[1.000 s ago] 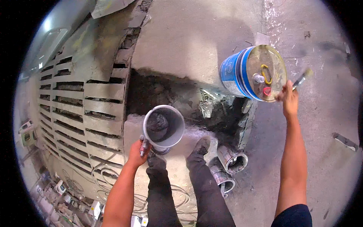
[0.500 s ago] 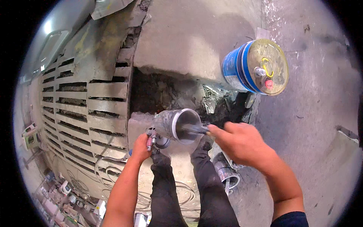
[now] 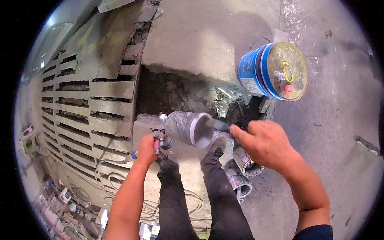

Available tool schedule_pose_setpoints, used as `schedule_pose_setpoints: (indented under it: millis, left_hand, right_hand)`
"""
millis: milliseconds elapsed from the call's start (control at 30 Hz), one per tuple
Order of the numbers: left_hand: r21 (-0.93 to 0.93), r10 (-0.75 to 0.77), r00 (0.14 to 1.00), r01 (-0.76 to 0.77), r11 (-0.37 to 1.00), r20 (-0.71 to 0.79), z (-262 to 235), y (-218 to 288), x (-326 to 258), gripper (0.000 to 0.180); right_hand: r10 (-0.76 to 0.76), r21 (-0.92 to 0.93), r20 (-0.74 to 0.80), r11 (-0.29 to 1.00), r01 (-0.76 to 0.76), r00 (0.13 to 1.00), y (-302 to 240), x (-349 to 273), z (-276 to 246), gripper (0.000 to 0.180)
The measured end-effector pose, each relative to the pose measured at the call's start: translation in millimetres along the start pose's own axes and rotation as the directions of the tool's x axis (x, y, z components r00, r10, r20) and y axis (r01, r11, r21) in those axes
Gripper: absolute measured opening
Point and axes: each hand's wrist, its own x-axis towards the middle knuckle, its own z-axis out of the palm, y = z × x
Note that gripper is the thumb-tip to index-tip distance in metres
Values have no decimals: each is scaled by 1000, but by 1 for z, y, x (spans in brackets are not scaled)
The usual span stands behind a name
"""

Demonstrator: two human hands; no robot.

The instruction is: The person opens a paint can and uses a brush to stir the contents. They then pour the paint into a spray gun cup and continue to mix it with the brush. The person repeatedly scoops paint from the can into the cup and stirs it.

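Observation:
My left hand (image 3: pixel 148 150) is closed around the handle of a spray gun (image 3: pixel 160 137), with an air hose joined to it by a blue fitting. A grey, paint-stained cup (image 3: pixel 182 127) sits at the gun, tipped on its side with its open mouth facing right. My right hand (image 3: pixel 262 143) grips a brush (image 3: pixel 221 125) by its handle. The dark, blurred bristles are at the right edge of the cup's rim. Most of the brush handle is hidden in my fingers.
A blue drum (image 3: pixel 256 71) with a stained lid stands at the far right. Open paint-smeared cans (image 3: pixel 239 181) stand beside my right leg. A broken pit (image 3: pixel 168 94) lies ahead, and a slotted floor grate (image 3: pixel 112 96) to the left. Hoses (image 3: pixel 192 200) coil around my legs.
My right hand has moved right, drawing the brush out of the cup to its rim. The cup has shifted slightly, and more of the cans by my leg shows.

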Motion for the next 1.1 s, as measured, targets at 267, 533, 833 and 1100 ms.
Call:
schedule_pose_setpoints:
  millis: [267,533,833,1100]
  left_hand:
    - [67,42,996,-37,997,-78,1,7,3,25]
    - [69,77,995,-72,995,-63,3,3,0,25]
    - [81,47,995,-40,996,-89,6,3,0,25]
    - [74,45,998,-40,996,-54,9,-1,-1,25]
  right_hand:
    - [112,0,-97,994,-113,989,-4,0,-9,34]
    - [187,164,-149,973,-162,971,-8,-8,-2,29]
    - [169,104,-162,983,-153,972,-4,1,5,26]
    - [88,82,-160,994,-76,983,-3,9,21,27]
